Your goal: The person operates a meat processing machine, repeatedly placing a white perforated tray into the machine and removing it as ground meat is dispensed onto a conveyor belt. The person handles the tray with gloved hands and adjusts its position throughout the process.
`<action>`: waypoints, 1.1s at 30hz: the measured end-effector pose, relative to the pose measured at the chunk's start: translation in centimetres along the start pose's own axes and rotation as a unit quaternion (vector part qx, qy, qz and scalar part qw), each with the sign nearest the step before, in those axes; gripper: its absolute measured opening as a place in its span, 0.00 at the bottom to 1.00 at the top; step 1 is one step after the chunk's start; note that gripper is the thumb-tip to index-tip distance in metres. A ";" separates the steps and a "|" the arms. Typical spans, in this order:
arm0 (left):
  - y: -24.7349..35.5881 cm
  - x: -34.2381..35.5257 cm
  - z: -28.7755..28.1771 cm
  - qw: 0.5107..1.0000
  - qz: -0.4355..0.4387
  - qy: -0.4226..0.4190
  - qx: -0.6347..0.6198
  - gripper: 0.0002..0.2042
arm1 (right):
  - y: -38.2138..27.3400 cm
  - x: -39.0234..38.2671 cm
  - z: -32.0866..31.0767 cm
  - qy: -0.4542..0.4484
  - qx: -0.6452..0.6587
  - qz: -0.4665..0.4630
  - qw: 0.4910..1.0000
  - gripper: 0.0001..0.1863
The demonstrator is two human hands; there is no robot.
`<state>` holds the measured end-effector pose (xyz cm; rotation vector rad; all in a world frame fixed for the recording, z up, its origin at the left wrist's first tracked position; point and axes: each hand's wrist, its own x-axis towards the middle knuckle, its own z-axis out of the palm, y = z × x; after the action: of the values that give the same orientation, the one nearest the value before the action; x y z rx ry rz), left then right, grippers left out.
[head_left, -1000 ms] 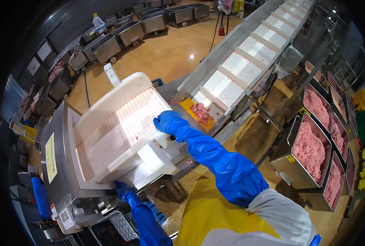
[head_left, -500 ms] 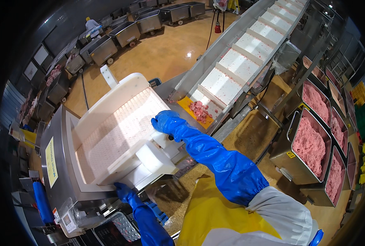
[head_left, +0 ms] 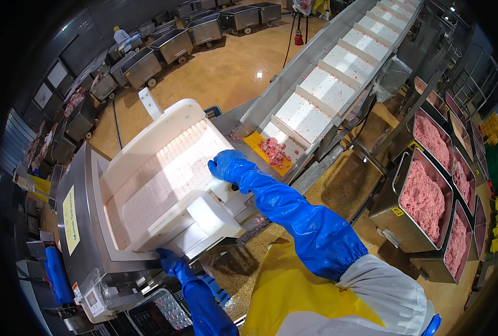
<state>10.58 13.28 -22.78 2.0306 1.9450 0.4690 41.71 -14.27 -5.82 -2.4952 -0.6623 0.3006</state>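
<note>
My right hand (head_left: 228, 168), in a blue glove and long blue sleeve, is curled over the upper end of a white plastic side guard (head_left: 165, 219). This guard edges a wide, pale, textured conveyor belt (head_left: 159, 173) with faint pinkish residue. Lower down, my left hand (head_left: 170, 262), also gloved in blue, has its fingers bent over the edge at the guard's near corner; part of them is hidden. Between the hands a thick white plastic block (head_left: 211, 214) sticks out from the guard. Pink meat pieces (head_left: 274, 151) lie on a yellow plate (head_left: 254, 141) beyond the belt's end.
An inclined white conveyor (head_left: 338, 64) with cross slats rises to the upper right. Steel tubs of ground meat (head_left: 425, 193) stand at right. Steel carts (head_left: 170, 46) line the far floor, with a person (head_left: 120, 35) beside them. A steel machine housing (head_left: 83, 196) is at left.
The whole view has shifted very slightly. Both hands keep their places on the guard and edge. The distant person has moved slightly left.
</note>
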 end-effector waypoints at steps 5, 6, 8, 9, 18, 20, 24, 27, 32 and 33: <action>0.5 -0.5 -0.2 1.000 0.001 -0.005 -0.003 0.38 | 0.1 -0.2 -0.2 0.009 -0.010 -0.009 1.000 0.25; 0.4 -0.3 -0.2 1.000 -0.002 -0.008 0.001 0.38 | 0.1 -0.2 -0.2 0.013 -0.016 -0.013 1.000 0.25; 0.3 -0.2 -0.2 1.000 -0.002 -0.007 0.003 0.39 | 0.1 0.0 -0.1 0.011 -0.014 -0.013 1.000 0.25; 0.3 -0.4 -0.2 1.000 0.002 -0.002 0.001 0.39 | 0.1 -0.1 -0.2 0.006 -0.006 -0.009 1.000 0.25; 0.6 -0.6 -0.7 1.000 -0.005 -0.009 0.003 0.38 | -0.6 -0.9 -1.3 -0.021 0.024 0.013 0.999 0.26; 0.4 -0.5 -0.5 1.000 0.001 -0.004 -0.002 0.38 | -0.6 -0.8 -1.1 -0.018 0.021 0.008 1.000 0.26; 0.3 -0.3 -0.2 1.000 0.009 0.000 -0.007 0.38 | 0.0 -0.3 -0.3 0.000 0.005 -0.004 1.000 0.25; 0.2 -0.3 -0.2 1.000 0.010 -0.001 -0.003 0.38 | 0.1 -0.1 0.0 0.010 0.001 -0.011 1.000 0.25; 0.4 -0.5 -0.4 1.000 0.012 -0.006 -0.008 0.38 | 0.5 0.1 0.5 0.024 0.000 -0.009 1.000 0.24; 0.3 -0.4 -0.5 1.000 0.013 -0.006 -0.006 0.38 | 0.4 0.1 0.7 0.028 0.001 -0.009 1.000 0.24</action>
<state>10.65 12.83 -22.21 2.0492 1.9065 0.4729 41.77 -14.24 -6.64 -2.4849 -0.6623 0.2241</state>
